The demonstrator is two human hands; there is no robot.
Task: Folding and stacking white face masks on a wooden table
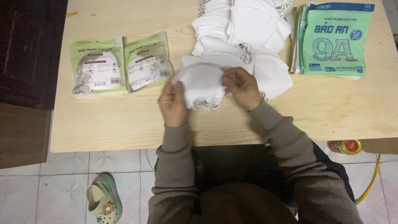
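Observation:
Both hands hold a white face mask (200, 85) just above the wooden table (124, 124). My left hand (173, 103) grips its left edge, and my right hand (242, 87) pinches its right side. The mask's ear loops dangle under it. Behind the hands lies a loose pile of white masks (242, 33). Two filled green mask packets (98, 66) (148, 62) lie side by side at the table's left.
A stack of empty green packets (333, 39) sits at the table's right. A dark cabinet (25, 54) stands to the left. On the tiled floor are a sandal (103, 201), a red-and-gold can (346, 146) and a yellow cable (371, 178).

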